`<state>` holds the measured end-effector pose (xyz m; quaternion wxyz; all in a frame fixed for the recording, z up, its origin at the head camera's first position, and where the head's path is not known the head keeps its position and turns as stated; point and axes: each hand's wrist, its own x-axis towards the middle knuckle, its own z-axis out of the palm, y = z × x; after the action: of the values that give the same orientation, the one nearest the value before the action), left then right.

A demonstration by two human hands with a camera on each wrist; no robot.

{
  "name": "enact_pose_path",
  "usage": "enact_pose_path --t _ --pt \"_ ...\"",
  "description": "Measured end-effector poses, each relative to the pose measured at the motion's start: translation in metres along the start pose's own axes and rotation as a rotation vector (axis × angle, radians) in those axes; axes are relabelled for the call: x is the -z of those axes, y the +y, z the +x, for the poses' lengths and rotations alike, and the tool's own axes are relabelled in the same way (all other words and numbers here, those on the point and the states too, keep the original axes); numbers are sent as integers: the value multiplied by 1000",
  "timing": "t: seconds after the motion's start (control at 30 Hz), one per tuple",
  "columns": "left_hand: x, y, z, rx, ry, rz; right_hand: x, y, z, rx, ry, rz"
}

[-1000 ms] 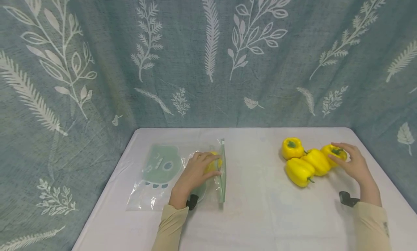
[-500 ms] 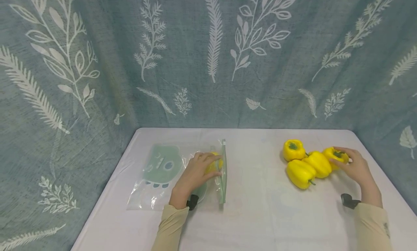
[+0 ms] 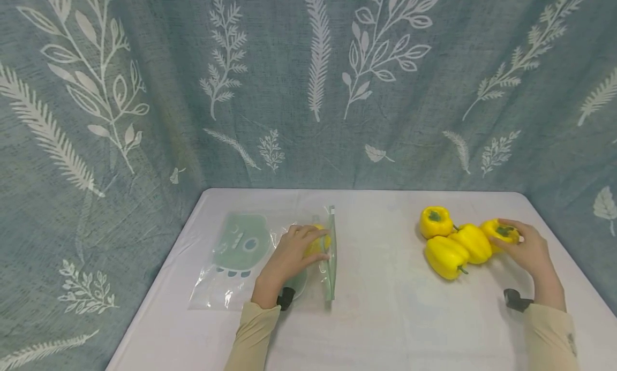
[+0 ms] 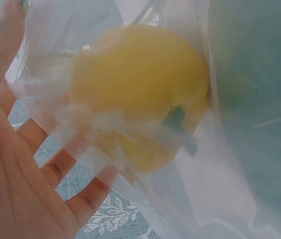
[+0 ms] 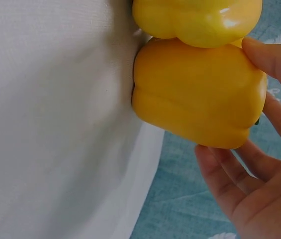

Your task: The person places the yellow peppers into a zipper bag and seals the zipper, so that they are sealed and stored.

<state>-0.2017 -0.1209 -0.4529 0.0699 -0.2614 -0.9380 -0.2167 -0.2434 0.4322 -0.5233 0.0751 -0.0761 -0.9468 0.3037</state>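
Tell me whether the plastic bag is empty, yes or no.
No, the left wrist view shows a yellow bell pepper inside the plastic bag, seen through its film.

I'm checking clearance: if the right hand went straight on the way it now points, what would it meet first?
The rightmost glossy yellow bell pepper, between the thumb and fingers of the right hand. Beyond it, probably the neighbouring blocky yellow bell pepper to the left, though depth is hard to judge.

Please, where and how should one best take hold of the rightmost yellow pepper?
Probably hold the rightmost pepper by its upper sides, from above and the person's right: its stem end faces roughly upward, and the neighbouring pepper crowds its left.
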Motion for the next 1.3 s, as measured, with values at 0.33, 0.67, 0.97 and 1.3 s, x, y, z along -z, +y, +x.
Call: enact_pose_path --t 0.33,0.67,0.97,1.3 --pt "-1 -1 0 -7 5 12 3 8 -5 -33 78 52" --pt "-1 0 1 -11 12 17 32 -49 -29 -91 154 109" --pt "0 2 1 -8 7 4 51 -103 -47 -50 234 142" --pt "1 3 1 -4 2 2 58 -137 -58 -3 252 172"
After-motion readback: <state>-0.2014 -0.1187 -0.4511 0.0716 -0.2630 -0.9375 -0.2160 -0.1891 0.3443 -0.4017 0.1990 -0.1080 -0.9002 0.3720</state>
